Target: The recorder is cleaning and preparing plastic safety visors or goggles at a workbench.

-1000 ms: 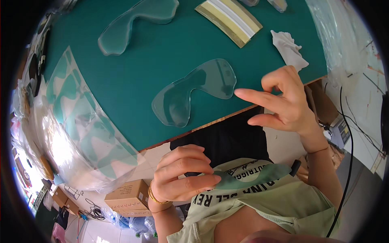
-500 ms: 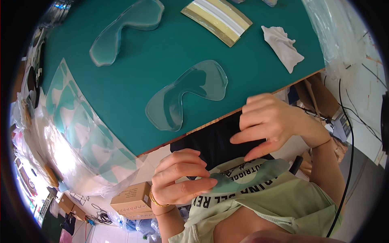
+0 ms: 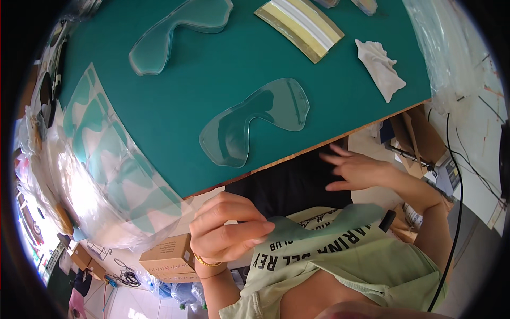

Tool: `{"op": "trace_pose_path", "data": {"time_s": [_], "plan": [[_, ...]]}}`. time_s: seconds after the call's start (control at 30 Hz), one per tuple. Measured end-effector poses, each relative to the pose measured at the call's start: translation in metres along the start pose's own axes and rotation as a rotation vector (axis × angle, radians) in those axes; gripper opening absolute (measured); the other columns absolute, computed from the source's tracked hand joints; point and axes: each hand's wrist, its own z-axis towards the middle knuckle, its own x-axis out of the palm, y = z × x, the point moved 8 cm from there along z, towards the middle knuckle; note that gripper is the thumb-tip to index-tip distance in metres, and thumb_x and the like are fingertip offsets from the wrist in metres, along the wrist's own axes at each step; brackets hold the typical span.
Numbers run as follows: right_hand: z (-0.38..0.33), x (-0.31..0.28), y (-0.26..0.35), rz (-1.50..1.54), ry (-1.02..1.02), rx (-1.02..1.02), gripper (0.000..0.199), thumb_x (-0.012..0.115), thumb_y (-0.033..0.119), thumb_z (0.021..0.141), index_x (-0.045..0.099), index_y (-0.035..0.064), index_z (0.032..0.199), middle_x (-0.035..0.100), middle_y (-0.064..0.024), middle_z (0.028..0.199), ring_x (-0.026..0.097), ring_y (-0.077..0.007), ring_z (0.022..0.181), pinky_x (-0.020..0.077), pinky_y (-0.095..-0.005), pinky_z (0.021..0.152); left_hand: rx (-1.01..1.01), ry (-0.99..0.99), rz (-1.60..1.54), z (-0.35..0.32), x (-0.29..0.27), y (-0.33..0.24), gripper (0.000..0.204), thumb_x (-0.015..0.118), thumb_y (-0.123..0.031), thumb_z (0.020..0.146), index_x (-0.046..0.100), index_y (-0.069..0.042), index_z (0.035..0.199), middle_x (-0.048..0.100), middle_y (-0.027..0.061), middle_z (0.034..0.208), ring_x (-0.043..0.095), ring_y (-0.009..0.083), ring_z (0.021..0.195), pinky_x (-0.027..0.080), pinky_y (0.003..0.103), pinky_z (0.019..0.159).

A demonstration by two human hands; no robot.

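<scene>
Translucent green goggle-shaped sheet (image 3: pixel 289 227): near side, before the pale-green printed shirt (image 3: pixel 329 266) | left hand (image 3: pixel 229 226): I see its thumb and fingers pinching the sheet's left end | right hand (image 3: pixel 353 169): empty, fingers spread, blurred, near the green flat tabletop (image 3: pixel 175 127) edge | on top I have a clear goggle-shaped lens (image 3: pixel 228 135) near, crumpled white cloth (image 3: pixel 381 69) right.

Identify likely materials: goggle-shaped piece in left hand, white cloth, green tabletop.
Goggle-shaped piece: probably thin plastic, smooth; shirt shows through its greenish tint.
White cloth: likely soft fabric, matte; it lies crumpled with jagged edges.
Green tabletop: perhaps vinyl or rubber covering, smooth, low-sheen; even color, no visible grain.
</scene>
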Motion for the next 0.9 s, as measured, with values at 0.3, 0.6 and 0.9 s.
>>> {"op": "trace_pose_path", "data": {"time_s": [0.3, 0.6, 0.9], "plan": [[-0.005, -0.156, 0.036, 1.192, -0.366, 0.03, 0.048, 0.098, 0.018, 0.056, 0.065, 0.0031, 0.087, 0.065, -0.0039, 0.083, 0.057, -0.0075, 0.068, 0.0385, -0.019, 0.053, 0.016, -0.064, 0.018, -0.003, -0.007, -0.001, 0.014, 0.078, -0.015, 0.08, 0.072, -0.003, 0.085, 0.065, 0.0064, 0.078, 0.061, 0.0201, 0.065, 0.048, 0.029, 0.056], [0.008, -0.188, 0.059, 0.899, -0.696, -0.364, 0.024, 0.087, 0.015, 0.075, 0.066, 0.0035, 0.077, 0.065, -0.0045, 0.069, 0.054, -0.0069, 0.056, 0.0305, -0.0212, 0.045, -0.047, -0.146, 0.06, -0.004, -0.018, 0.001, 0.015, 0.078, -0.008, 0.079, 0.069, 0.002, 0.085, 0.066, 0.0104, 0.078, 0.061, 0.0205, 0.067, 0.048, 0.029, 0.059], [0.029, -0.192, 0.035, 0.979, -0.786, 0.073, 0.015, 0.067, 0.011, 0.093, 0.066, 0.0018, 0.082, 0.061, 0.0009, 0.071, 0.05, -0.0028, 0.057, 0.0368, -0.0179, 0.049, -0.355, -0.535, -0.047, -0.003, -0.032, 0.028, 0.008, 0.069, 0.003, 0.089, 0.064, 0.006, 0.095, 0.066, 0.0098, 0.086, 0.06, 0.0133, 0.071, 0.051, 0.023, 0.061]]}}
